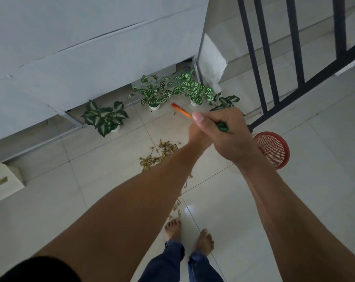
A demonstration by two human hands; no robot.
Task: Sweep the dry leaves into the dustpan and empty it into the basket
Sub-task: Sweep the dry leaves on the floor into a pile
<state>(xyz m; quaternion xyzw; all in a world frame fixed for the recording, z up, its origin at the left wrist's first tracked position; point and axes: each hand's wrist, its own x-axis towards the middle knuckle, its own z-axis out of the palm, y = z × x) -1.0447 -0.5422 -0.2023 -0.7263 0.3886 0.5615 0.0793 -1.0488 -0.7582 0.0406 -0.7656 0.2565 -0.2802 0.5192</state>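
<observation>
A pile of dry brown leaves lies on the pale tiled floor, partly behind my left forearm. A thin trail of leaves runs from it toward my bare feet. My right hand grips a long handle that is orange with a green end. My left hand sits just below and behind the right one, and its fingers are hidden. The red mesh basket stands on the floor right of my hands. No dustpan or broom head shows.
Several small potted plants line the foot of the white wall. A black railing rises at the right, above the basket. A white box sits at the left edge. My feet stand on the tiles.
</observation>
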